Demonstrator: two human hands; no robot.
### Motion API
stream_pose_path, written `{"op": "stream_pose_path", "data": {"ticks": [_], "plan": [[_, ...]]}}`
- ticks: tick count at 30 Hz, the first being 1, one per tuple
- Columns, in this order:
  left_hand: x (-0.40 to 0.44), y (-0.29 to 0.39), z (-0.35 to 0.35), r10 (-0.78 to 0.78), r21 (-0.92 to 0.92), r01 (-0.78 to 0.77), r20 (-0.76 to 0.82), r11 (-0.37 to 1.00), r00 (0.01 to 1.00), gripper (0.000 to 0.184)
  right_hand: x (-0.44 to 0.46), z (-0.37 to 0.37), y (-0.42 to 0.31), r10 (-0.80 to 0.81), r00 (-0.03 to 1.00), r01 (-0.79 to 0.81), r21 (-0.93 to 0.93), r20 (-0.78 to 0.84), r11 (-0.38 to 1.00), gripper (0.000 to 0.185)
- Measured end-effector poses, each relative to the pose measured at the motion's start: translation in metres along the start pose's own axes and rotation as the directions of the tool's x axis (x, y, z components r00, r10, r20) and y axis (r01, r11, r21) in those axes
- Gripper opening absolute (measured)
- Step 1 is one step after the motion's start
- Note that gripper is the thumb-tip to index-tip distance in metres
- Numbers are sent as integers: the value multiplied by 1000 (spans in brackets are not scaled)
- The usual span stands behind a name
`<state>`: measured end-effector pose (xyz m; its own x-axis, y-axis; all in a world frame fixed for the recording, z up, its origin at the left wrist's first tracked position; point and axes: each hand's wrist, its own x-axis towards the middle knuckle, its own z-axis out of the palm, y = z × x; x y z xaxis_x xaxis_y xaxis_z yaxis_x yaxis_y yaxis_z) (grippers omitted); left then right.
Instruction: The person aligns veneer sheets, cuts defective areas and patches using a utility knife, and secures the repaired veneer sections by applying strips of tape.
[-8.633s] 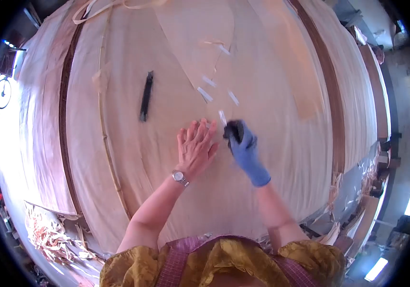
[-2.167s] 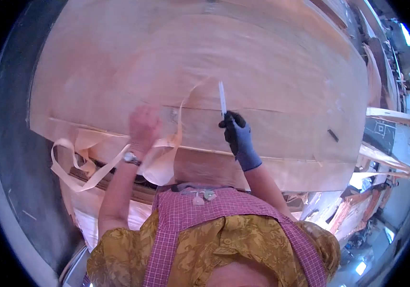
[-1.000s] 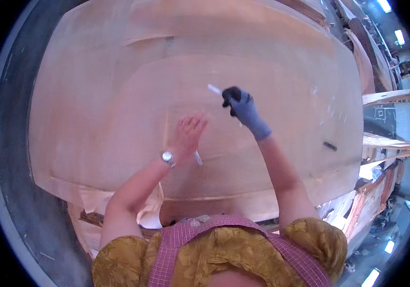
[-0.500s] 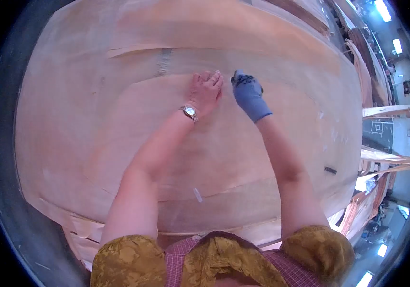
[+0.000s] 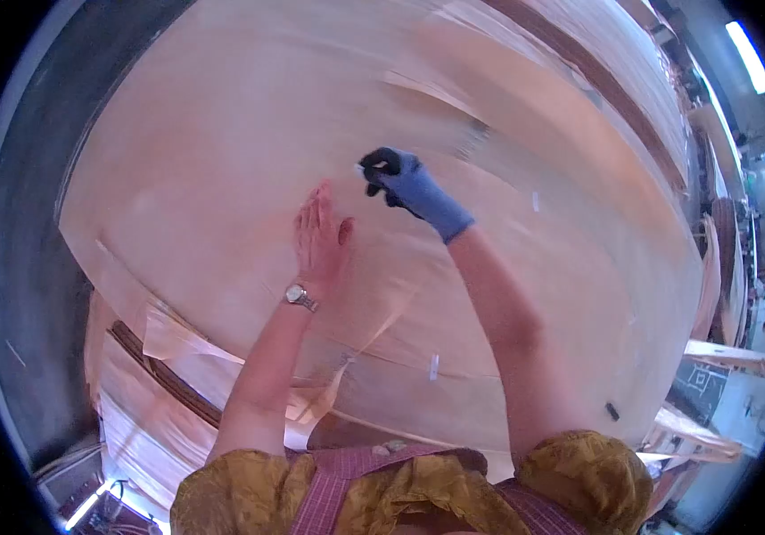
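A broad, thin sheet of pale wood veneer (image 5: 195, 169) spreads beneath both hands. My left hand (image 5: 318, 236), bare and with a watch (image 5: 297, 294) at the wrist, rests on it with fingers stretched out. Just up and to the right, my right hand (image 5: 400, 178) wears a blue-grey glove with black fingers. Its thumb and forefinger are pinched on a small whitish bit (image 5: 360, 168) that looks like tape. Short pale strips of tape stick to the veneer, one tape strip (image 5: 434, 366) near my body and another strip (image 5: 535, 201) right of the glove.
A torn, lifted veneer flap (image 5: 333, 392) lies near my body. A small dark object (image 5: 612, 411) sits at the right on the sheet. A dark border (image 5: 21, 294) runs along the left. Stacked veneer and wooden supports (image 5: 730, 357) stand at the right.
The view has swung left over the sheet. My hands have shifted left; the gloved one has turned and now shows a pinch. The strip right of the glove has come into sight.
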<state>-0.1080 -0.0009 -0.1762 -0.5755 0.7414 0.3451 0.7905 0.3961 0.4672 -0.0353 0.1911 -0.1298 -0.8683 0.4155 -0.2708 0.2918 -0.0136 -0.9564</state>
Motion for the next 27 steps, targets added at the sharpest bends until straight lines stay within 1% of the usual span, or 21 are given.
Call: {"op": "stream_pose_path", "data": {"ticks": [2,3,4,5,7,8,10,12,13,14,17,18,20,21,22,24,27], "plan": [[1,-19,10,-74,-129,75,14,989,997,74,33,32,1,26,998,-32,-116,-55,993,22],[6,-21,8,-76,-73,79,43,994,996,73,47,41,9,40,996,-54,-174,-85,983,26],[14,-18,5,-83,-19,85,73,996,994,72,81,39,54,-30,987,-69,-589,-156,805,32],[19,-17,4,-94,35,91,104,995,990,72,78,42,45,-44,985,-89,-705,-168,704,36],[21,-14,7,-14,82,7,90,997,996,68,56,32,16,-78,981,-126,-882,-180,453,46],[18,-16,7,29,103,-38,89,994,996,66,48,27,19,-41,984,-130,-849,-176,511,44],[16,-21,8,39,115,-50,94,992,995,60,35,21,23,27,985,-151,-769,-171,622,40],[15,-21,9,30,118,-40,88,992,996,54,10,35,21,155,963,-253,-543,-221,801,38],[15,-20,9,19,115,-28,84,993,996,52,0,41,17,221,947,-302,-408,-234,862,37],[18,-20,9,14,113,-22,75,993,997,49,9,37,73,-10,961,-156,-570,-277,807,30],[20,-23,3,18,65,-27,127,998,992,47,-31,66,24,121,905,-245,-266,-408,932,20],[21,-30,-4,21,3,-22,154,1000,988,47,-37,73,23,134,917,-211,-174,-375,962,13],[17,-58,-22,19,-114,6,209,993,978,47,-46,92,13,107,979,-135,-158,-172,978,12],[4,-72,-33,-73,-109,72,-8,991,997,46,-50,101,7,88,993,-98,-139,-72,985,11],[-14,-86,-47,-155,-116,132,-222,984,963,46,-50,114,3,95,995,-91,-148,16,985,11],[-54,-113,-86,-385,-298,291,-335,909,860,46,-41,151,-3,104,976,-73,-162,192,984,11],[-111,-120,-105,-304,27,330,-321,944,897,47,-25,193,-8,127,931,-58,-206,341,977,10]]}}
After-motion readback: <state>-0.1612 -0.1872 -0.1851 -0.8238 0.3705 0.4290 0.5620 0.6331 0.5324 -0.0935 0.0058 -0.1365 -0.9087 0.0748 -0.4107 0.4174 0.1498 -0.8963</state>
